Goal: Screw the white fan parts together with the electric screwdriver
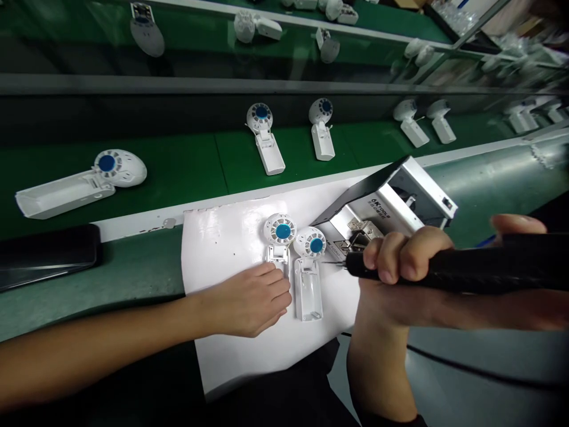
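1. At the far left, a black glossy flat object (pixel 48 255) lies left of the white sheet (pixel 240 356), the landmark here.
2. Beyond the sheet and to its left, a white plastic fan with a blue round centre (pixel 80 184) lies on the green conveyor belt (pixel 178 160), its long hollow handle pointing left.
3. Directly behind the sheet, two white fans with round grilles, the nearer-left one (pixel 265 139) and its neighbour (pixel 322 130), lie on the belt, handles towards the sheet.
4. On the sheet, the left hand (pixel 255 299) curls its fingers over the handle of the left white fan (pixel 280 234), holding it; the blue-centred round head shows above the fingers.
5. Just beside it on the sheet lies the right white fan (pixel 309 273), its head close to the first one's and its hollow handle open upwards.
6. Over the sheet's right part, the right hand (pixel 404 273) is wrapped around a black cylindrical power screwdriver (pixel 480 264). Its thin metal bit points left, near the right fan; whether they touch is unclear.
7. At the sheet's right rear corner stands a tilted silver-and-black metal box marked "OKTOOLS" (pixel 391 204), partly behind the right hand.
8. Right of the sheet, further back, two more white fans (pixel 424 121) lie on the belt; others beyond are blurred.
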`<state>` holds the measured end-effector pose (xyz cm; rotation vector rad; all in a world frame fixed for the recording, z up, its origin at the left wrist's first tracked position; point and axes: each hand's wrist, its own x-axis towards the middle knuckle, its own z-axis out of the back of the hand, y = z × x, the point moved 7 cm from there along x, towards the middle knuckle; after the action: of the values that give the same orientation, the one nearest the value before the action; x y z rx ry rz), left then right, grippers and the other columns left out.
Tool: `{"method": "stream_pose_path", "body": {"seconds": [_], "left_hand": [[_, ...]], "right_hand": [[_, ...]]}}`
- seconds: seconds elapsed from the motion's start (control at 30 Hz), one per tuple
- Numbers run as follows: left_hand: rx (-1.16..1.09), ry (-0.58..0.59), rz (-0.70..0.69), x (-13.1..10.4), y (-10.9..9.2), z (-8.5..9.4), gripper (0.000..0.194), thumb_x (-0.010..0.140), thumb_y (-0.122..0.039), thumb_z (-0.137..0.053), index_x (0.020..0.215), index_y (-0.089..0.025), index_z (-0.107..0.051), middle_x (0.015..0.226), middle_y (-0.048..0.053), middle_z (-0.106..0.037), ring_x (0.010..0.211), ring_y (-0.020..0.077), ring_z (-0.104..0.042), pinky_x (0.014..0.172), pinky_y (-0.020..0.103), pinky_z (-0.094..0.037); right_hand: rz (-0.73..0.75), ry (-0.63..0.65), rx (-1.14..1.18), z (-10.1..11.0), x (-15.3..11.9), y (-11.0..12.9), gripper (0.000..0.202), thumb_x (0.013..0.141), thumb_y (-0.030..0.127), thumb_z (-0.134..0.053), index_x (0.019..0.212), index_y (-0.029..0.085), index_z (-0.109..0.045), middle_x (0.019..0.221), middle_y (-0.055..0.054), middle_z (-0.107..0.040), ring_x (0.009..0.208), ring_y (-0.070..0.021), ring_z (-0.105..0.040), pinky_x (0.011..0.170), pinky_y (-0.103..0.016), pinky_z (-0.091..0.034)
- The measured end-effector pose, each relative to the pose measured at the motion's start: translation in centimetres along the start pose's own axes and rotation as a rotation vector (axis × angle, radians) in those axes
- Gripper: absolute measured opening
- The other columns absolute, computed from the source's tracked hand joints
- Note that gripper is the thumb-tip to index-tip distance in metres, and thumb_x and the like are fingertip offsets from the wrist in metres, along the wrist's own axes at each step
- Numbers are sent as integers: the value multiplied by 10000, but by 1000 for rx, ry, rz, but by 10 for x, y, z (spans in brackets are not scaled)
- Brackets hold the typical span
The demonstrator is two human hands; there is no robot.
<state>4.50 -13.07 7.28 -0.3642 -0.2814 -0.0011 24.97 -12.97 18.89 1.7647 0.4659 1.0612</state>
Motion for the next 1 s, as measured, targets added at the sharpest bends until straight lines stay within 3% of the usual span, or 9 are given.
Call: {"method": "stream_pose_path", "body": {"seconds": [0.1, 0.27, 0.43, 0.63, 0.83, 1.0], "left_hand": [[8, -14, -3, 0, 0, 2, 168, 1116, -287, -636, 1004, -174, -691, 1011, 64, -694, 927, 248, -581, 923, 419, -455], [18, -63, -13, 1, 0, 3, 143, 1090, -297, -665, 1019, -176, -689, 1052, 75, -715, 984, 266, -623, 967, 425, -465], [19, -84, -25, 2, 0, 4, 150, 1086, -306, -674, 1006, -181, -692, 1028, 75, -718, 975, 263, -633, 950, 408, -483], [46, -95, -19, 1, 0, 3, 169, 1096, -321, -661, 1009, -184, -708, 1017, 79, -713, 961, 260, -632, 958, 404, -487], [202, -137, 38, 3, -2, 4, 362, 1125, -501, -639, 1024, -167, -736, 1067, 116, -735, 1037, 295, -668, 1212, 495, -447], [293, -82, 57, -4, 0, -7, 354, 1158, -445, -572, 1024, -165, -743, 1085, 124, -751, 1042, 282, -690, 1275, 492, -429]], "right_hand": [[13, 69, 239, -28, -3, -2, 538, 896, 799, -767, 1203, 357, -732, 570, 87, -559, 349, -145, -398, 339, -324, -420], [54, 65, 240, -69, -11, -31, 514, 928, 804, -726, 1191, 365, -672, 556, 113, -531, 313, -119, -367, 311, -272, -381], [41, 5, 284, -68, -14, -43, 510, 918, 777, -751, 1148, 329, -667, 552, 116, -538, 313, -121, -344, 313, -280, -375], [-33, 95, 218, -76, -17, -62, 555, 862, 838, -773, 1083, 368, -576, 510, 131, -490, 303, -138, -330, 326, -294, -362], [-87, 123, 325, -76, -22, -75, 537, 842, 749, -850, 1065, 325, -606, 513, 124, -565, 329, -130, -381, 378, -269, -411], [-65, 138, 358, -75, -23, -79, 497, 855, 688, -860, 1067, 294, -647, 523, 100, -597, 346, -151, -463, 393, -285, -437]]}}
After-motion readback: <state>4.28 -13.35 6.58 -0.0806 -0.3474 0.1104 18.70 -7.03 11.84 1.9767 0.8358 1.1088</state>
